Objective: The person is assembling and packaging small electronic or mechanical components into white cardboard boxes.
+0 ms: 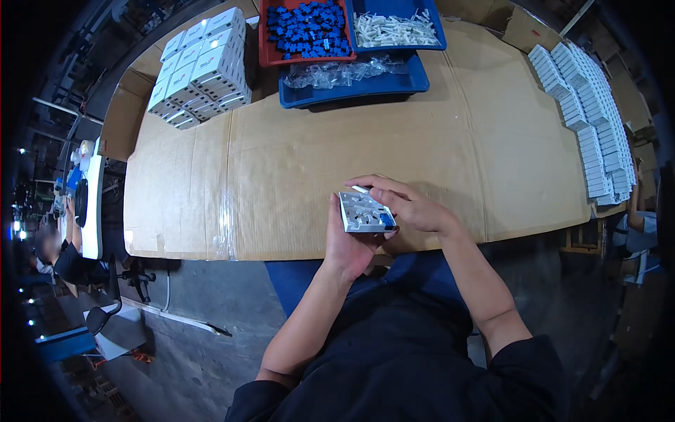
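Note:
Near the front edge of the table, my left hand (348, 250) is closed around a shallow white plastic housing (360, 211) from below and its left side. The housing's inner side faces up, showing moulded ribs and slots. In its near right corner sits a small blue part (386, 219). Over the far right of the housing lies my right hand (411, 205), with its fingers bent around a slim white plastic piece (361, 189) at the far rim. Those fingers hide part of that piece, and whether it touches the housing I cannot tell.
At the back stand a red bin (264, 42) of blue parts, a blue bin (394, 49) of slim white pieces and a blue tray (351, 97) with clear plastic bags. White boxed units (200, 70) are stacked at left. Rows of white housings (587, 116) line the right. People work at both sides.

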`<state>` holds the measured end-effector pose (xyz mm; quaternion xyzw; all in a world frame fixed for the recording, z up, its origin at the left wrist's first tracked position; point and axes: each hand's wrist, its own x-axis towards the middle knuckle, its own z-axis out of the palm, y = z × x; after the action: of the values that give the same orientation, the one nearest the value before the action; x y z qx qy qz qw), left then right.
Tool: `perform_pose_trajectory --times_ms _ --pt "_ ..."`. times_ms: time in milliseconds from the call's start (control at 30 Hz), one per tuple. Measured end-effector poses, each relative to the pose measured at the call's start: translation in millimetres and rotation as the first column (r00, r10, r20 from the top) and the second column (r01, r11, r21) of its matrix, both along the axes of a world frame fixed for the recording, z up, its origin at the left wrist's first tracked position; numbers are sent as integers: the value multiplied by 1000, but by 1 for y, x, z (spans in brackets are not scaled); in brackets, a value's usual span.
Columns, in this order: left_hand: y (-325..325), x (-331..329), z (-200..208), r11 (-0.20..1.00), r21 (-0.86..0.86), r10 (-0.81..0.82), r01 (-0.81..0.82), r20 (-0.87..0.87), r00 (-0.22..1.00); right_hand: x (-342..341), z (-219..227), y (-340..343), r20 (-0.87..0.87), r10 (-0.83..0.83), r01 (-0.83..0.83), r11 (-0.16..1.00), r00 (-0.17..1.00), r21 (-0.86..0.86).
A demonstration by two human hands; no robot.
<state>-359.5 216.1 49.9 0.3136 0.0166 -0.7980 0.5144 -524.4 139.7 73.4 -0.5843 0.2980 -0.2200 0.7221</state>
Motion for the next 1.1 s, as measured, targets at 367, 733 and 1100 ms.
perform_pose_trajectory --times_ms 367,733,1100 --pt "-3 -5 2 998 52 32 -33 13 999 11 9 -3 -165 115 -120 993 979 -20" --pt "-10 -1 -4 999 29 33 -29 -113 993 5 -1 -9 -100 43 -52 994 994 -91" --pt "-15 -1 -4 998 61 -22 30 -134 991 4 -9 -16 -178 82 -97 992 981 -80"
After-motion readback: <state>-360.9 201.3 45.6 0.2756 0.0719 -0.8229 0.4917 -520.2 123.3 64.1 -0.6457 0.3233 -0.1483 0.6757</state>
